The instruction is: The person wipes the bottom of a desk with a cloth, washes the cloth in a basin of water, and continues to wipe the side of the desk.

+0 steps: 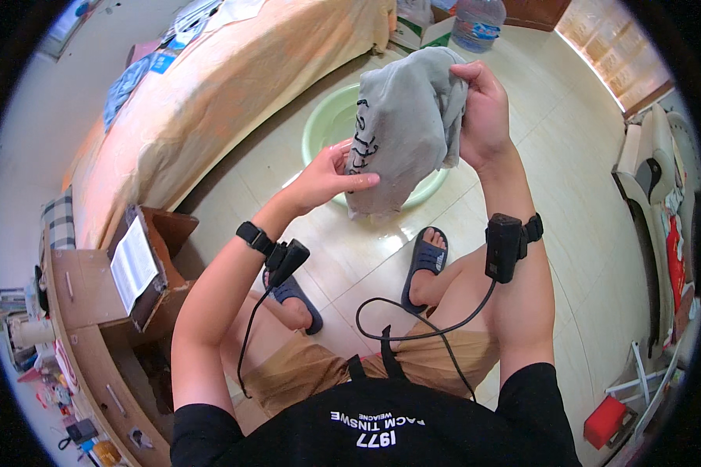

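Note:
A grey cloth garment [406, 125] with dark lettering along one side is held up between both hands, looking damp and partly folded. My left hand [333, 175] grips its lower left edge, thumb laid across the front. At the upper right, my right hand [483, 111] pinches a bunched part of the fabric; some of its fingers are hidden behind the cloth. Below and behind the garment, a pale green plastic basin [318, 125] rests on the tiled floor, with water visible at its left side. The cloth covers much of the basin.
A bed [233, 76] with a peach cover runs along the left. Beside it are a small wooden stool [169, 233] and a desk [90, 286]. A large water bottle [477, 26] stands at the back. Cables [409, 337] hang from the wrist devices. Wet patches mark the floor [380, 245].

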Demonstrator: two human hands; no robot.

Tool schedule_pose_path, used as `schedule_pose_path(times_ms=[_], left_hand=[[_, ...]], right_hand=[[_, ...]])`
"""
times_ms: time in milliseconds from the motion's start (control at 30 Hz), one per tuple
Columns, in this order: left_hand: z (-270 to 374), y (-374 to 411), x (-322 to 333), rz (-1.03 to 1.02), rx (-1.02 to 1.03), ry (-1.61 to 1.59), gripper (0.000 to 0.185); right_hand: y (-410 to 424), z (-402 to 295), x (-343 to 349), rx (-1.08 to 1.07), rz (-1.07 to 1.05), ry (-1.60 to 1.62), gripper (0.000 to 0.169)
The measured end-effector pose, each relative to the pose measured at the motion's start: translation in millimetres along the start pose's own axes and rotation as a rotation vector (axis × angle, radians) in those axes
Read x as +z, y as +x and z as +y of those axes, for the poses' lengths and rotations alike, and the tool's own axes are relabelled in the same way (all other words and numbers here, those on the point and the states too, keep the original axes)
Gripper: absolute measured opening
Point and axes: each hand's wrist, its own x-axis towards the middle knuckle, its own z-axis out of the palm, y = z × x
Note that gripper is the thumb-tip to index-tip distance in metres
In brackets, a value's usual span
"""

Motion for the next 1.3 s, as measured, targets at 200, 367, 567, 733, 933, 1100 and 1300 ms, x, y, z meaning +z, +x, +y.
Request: schedule_pose_path(times_ms=[200, 367, 567, 733, 933, 1100, 1300], left_hand=[[-13, -63, -24, 0.050, -0.154, 0.153, 0.041], [-20, -92, -19, 0.208, 0.121, -0.039, 0.051], [-23, -113, -21, 0.303, 0.251, 0.046, 0.058], [-14, -117, -17, 0.426, 0.395, 0.448, 0.060], [-7, -117, -22, 0.502, 0.583, 1.199, 0.061], [-9, -115, -21, 0.490, 0.581, 1.370, 0.060], [-9, -110, -20, 0.473, 0.629, 1.457, 0.060]], right_hand=[[8, 26, 29, 0.051, -0.129, 0.032, 0.021], [15, 36, 44, 0.030, -0.070, -0.014, 0.022], [20, 44, 41, -0.013, -0.114, -0.018, 0.028], [17, 44, 37, 0.024, -0.263, 0.078, 0.035], [19, 40, 24, 0.003, -0.231, 0.027, 0.040], [15, 26, 25, 0.013, -0.314, 0.094, 0.041], [11, -1, -4, -0.128, -0.298, 0.141, 0.042]])
